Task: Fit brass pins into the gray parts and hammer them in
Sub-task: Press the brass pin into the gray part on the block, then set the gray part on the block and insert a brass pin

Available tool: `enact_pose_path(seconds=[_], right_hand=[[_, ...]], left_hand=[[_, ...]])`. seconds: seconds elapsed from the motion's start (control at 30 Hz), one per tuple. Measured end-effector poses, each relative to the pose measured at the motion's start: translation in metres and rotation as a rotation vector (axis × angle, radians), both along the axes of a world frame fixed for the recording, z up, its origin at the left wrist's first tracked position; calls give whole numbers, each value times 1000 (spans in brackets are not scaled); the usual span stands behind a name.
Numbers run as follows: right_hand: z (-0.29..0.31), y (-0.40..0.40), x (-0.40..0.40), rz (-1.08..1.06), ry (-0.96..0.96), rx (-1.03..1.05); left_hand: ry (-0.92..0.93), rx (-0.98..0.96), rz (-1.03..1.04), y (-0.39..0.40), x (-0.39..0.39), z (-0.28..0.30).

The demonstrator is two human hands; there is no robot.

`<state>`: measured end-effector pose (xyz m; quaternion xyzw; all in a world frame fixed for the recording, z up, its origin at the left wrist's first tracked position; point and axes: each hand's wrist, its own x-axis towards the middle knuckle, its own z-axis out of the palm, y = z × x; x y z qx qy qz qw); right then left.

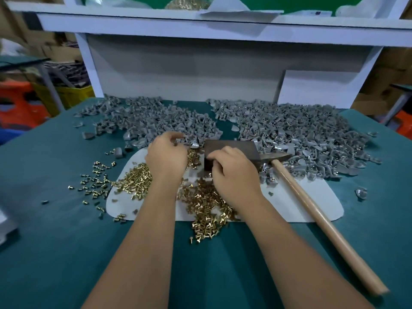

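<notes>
Nearest the camera, two bare forearms reached forward over the green table (66,253), and beside the right one lay the hammer (312,208), its wooden handle running from the near right corner up and leftward to a dark head resting at the edge of the right-hand heap of gray parts (301,134). The left hand (166,153) was at the near edge of the left-hand heap of gray parts (156,117), fingers curled as if picking at one piece; whether it actually gripped a part could not be told. The right hand (234,172) lay against the near face of the dark block (229,147), fingers bent and drawn together at the block's lower left corner; it seemed to pinch something small there, but what, if anything, was hidden. The brass pins (207,204) lay in loose piles on the white sheet (312,204) directly under and between both wrists, with more scattered to the left on the table.

The coming move probably turned on the hammer: its handle lay just to the right of the right hand, long axis slanting toward the body, so the right hand was much the nearer and would need only to shift rightward and close round the handle. The pins sat just below the right hand's fingers, the loose parts just ahead of the left.
</notes>
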<state>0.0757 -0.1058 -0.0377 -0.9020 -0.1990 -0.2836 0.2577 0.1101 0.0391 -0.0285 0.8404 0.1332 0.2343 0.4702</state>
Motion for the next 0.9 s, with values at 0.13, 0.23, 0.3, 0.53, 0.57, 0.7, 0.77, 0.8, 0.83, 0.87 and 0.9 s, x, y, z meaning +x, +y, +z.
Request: enact_pose_path(seconds=[0.13,0.23,0.3,0.53,0.57,0.7,0.77,0.8,0.83,0.87,0.9], right_hand=[[0,1,0,26,56,-20],[2,4,1,57,108,-45],[4,6,1,88,133,-96],[4,22,-4,112,352,-380],[4,24,-4,124,368,-382],[5,28,-5,196,405,-224],[5,30,-6,213,438,-185],[5,31,-6,214,447,-173],[5,31,-7,215,448,-163],[6,30,-7,222,443,-150],[7,28,-8,230,433,-124]], left_hand=[[107,-5,-104,10,13,-1],[205,294,-231,8,24,2],[281,491,-222,8,32,2],[259,484,-61,12,32,0],[250,466,-61,13,32,1],[186,427,-43,15,29,1],[136,393,-36,16,27,1],[102,365,-32,16,26,2],[62,327,-27,16,25,2],[22,278,-32,15,24,4],[-15,217,-51,13,23,6]])
